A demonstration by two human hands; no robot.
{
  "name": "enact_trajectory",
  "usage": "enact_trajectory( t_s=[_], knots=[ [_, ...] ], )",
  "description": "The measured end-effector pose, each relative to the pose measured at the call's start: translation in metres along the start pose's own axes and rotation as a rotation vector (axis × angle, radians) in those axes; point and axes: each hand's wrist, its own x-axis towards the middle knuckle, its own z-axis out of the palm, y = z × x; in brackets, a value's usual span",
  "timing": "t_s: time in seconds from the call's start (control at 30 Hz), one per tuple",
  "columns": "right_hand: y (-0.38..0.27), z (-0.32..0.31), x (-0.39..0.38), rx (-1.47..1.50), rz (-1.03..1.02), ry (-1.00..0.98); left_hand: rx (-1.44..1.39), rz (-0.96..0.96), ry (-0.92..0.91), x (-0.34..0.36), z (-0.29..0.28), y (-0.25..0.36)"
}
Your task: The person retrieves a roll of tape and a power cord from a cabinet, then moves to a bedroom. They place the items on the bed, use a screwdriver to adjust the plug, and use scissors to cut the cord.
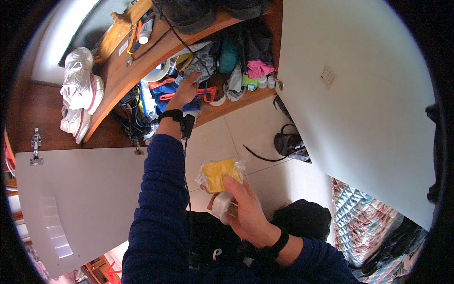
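Note:
My left hand reaches into the lower shelf, fingers curled at a crumpled grey item; what they grip is hard to make out. Around it lie orange-red tools, a pale round roll, dark cables and blue cloth. Low in the middle, my right hand holds a yellow block in clear crinkled wrap together with a clear round plastic item, thumb pressed on the block.
White sneakers stand left on a curved wooden shelf; black shoes are above. Two white doors hang open at either side. A dark shoe is on the tiled floor, a quilt at lower right.

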Motion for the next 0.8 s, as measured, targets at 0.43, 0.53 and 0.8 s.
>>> enact_trajectory(
  t_s=[0.43,0.53,0.8],
  knots=[
    [-0.004,-0.004,-0.001,-0.115,-0.057,0.034,-0.340,-0.132,-0.005,-0.010,0.002,-0.008],
    [-0.002,-0.008,0.002,-0.047,-0.048,0.001,-0.345,-0.152,-0.079,-0.016,0.015,-0.002],
    [0.014,-0.009,0.008,-0.040,-0.013,0.017,-0.273,-0.044,-0.031,-0.076,0.062,0.027]
  ],
)
